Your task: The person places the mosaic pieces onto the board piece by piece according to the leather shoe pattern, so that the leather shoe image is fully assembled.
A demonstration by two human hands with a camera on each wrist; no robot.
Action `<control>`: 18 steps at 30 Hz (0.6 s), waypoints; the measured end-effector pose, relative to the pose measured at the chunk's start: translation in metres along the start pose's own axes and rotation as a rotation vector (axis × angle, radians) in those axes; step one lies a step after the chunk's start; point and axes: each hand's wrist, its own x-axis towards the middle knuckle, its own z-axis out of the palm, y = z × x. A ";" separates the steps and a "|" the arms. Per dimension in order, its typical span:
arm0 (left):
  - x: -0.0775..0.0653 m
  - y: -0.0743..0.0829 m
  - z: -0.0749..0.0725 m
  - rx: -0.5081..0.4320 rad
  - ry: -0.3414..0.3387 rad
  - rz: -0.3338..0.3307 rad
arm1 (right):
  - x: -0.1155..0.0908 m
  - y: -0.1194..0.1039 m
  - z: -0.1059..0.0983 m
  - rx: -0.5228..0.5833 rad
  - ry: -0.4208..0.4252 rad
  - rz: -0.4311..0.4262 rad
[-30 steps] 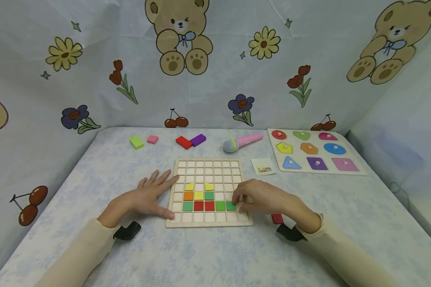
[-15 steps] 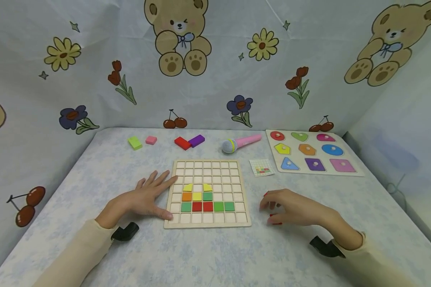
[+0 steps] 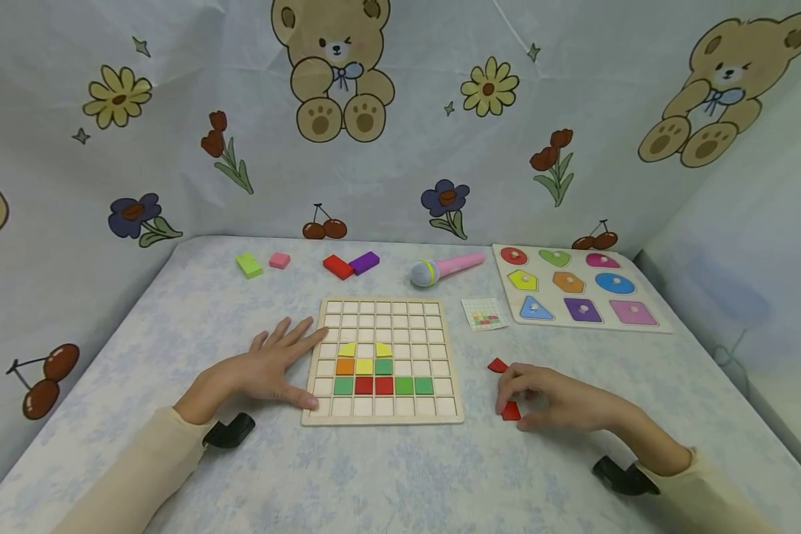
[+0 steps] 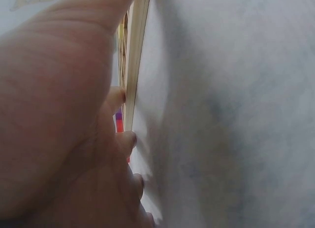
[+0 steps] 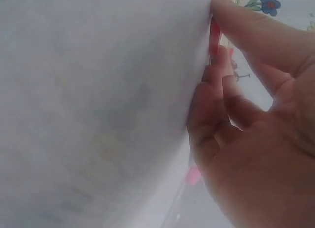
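My left hand [image 3: 263, 371] lies with fingers spread along the left edge of a wooden grid board [image 3: 387, 414], its thumb and index fingertip at the frame. Coloured tiles in the board form a patch: yellow corner-cut pieces on top, then an orange tile [image 3: 345, 367], yellow and green, and a bottom row of green and red. Right of the board, my right hand [image 3: 561, 397] pinches a small red tile [image 3: 510, 411] at the tabletop between thumb and fingers; the right wrist view shows its red edge [image 5: 214, 37]. Another red piece [image 3: 498, 365] lies just beyond the fingers.
A small pattern card [image 3: 485, 314] lies right of the board. Behind are a pink toy microphone [image 3: 447, 268], a shape puzzle board [image 3: 594, 317], and red [image 3: 338, 267], purple [image 3: 364, 262], pink [image 3: 279, 260] and lime [image 3: 249, 265] blocks. A printed cloth hangs at the back.
My right hand has left the green tile at the board's right side and moved right to the red pieces on the table. The left hand has stayed at the board's edge.
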 end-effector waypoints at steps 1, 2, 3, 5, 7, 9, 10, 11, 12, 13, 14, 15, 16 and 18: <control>0.000 0.000 0.000 -0.001 0.002 0.002 | 0.000 0.000 0.000 -0.009 -0.002 -0.006; 0.000 0.000 0.000 -0.003 0.003 0.004 | 0.001 0.000 0.000 -0.017 -0.003 -0.011; 0.000 0.000 0.000 -0.004 0.003 0.006 | 0.002 0.000 0.000 -0.022 -0.005 -0.014; -0.001 -0.001 0.001 -0.007 0.003 0.007 | 0.003 -0.001 0.000 -0.028 -0.012 -0.009; -0.001 -0.001 0.001 -0.008 0.003 0.007 | 0.004 -0.002 0.000 -0.043 -0.016 0.006; -0.001 -0.001 0.001 -0.009 0.001 0.005 | 0.005 -0.003 0.001 -0.068 -0.019 0.026; -0.001 0.000 0.002 -0.009 0.002 0.004 | 0.006 -0.004 0.001 -0.082 -0.020 0.033; -0.001 0.000 0.002 -0.008 0.001 0.004 | 0.007 -0.006 0.001 -0.097 -0.021 0.040; -0.001 0.000 0.001 -0.008 0.001 0.002 | 0.009 -0.008 0.001 -0.120 -0.021 0.044; -0.001 0.000 0.001 -0.007 0.001 0.002 | 0.010 -0.010 0.001 -0.140 -0.021 0.046; -0.001 0.000 0.001 -0.006 0.002 0.002 | 0.013 -0.013 0.001 -0.160 -0.023 0.050; -0.002 0.000 0.001 -0.004 0.003 0.003 | 0.016 -0.015 0.000 -0.183 -0.023 0.050; -0.002 0.001 0.001 -0.004 0.003 0.002 | 0.019 -0.018 0.000 -0.201 -0.022 0.052; -0.001 0.001 0.001 -0.001 0.004 0.002 | 0.026 -0.023 -0.001 -0.240 -0.011 0.058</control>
